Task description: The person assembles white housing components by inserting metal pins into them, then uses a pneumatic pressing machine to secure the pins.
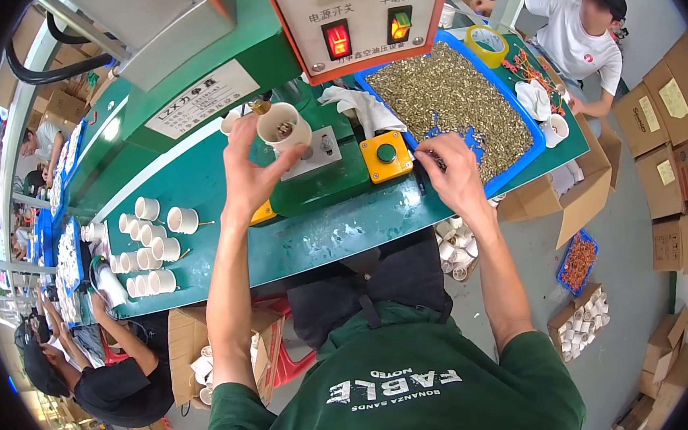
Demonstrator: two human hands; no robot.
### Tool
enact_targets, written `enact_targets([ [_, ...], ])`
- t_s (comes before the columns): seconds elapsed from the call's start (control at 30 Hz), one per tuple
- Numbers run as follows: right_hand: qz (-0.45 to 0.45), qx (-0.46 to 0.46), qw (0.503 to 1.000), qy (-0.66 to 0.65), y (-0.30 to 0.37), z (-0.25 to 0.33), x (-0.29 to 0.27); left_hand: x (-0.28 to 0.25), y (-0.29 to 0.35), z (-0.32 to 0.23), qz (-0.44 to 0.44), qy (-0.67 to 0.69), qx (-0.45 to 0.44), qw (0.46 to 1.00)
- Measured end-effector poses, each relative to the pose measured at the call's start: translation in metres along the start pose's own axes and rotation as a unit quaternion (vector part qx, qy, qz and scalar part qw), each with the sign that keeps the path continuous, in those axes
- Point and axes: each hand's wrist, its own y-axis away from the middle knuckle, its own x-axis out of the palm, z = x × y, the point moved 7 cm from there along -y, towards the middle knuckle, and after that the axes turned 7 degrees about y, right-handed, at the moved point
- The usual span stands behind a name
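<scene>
My left hand [250, 170] grips a white round cup [299, 131] in front of the green press [271, 55]. Small metallic bits show inside the cup, and its open mouth faces up toward me. Under it lies a metal plate [327, 150] on the press base. My right hand [456, 175] is closed in a pinch at the near left edge of a blue tray [510, 171] heaped with small brass-coloured pieces [447, 85]. Something small and dark sits at its fingertips, too small to name. Just left of that hand is a yellow box with a green push button [387, 153].
Several white cups [151, 234] stand in rows on the green table [226, 261] at left. A control box [361, 19] with two lit switches hangs above. A white cloth [364, 108] and a tape roll [486, 46] flank the tray. Co-workers [589, 42] sit at both sides.
</scene>
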Motion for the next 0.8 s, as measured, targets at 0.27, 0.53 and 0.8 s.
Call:
enact_targets([
  [0.27,0.009,-0.015,1.000,-0.003,0.004,0.011,0.005,0.014,0.015,0.007,0.042,0.003,-0.004,0.999],
  [0.53,0.025,-0.169,0.985,0.019,-0.005,0.055,0.021,-0.017,0.112,0.018,-0.115,-0.278,0.033,0.953],
  [0.8,0.080,-0.120,0.987,0.076,0.002,0.048,0.021,-0.010,0.131,0.019,-0.170,-0.307,0.049,0.935],
])
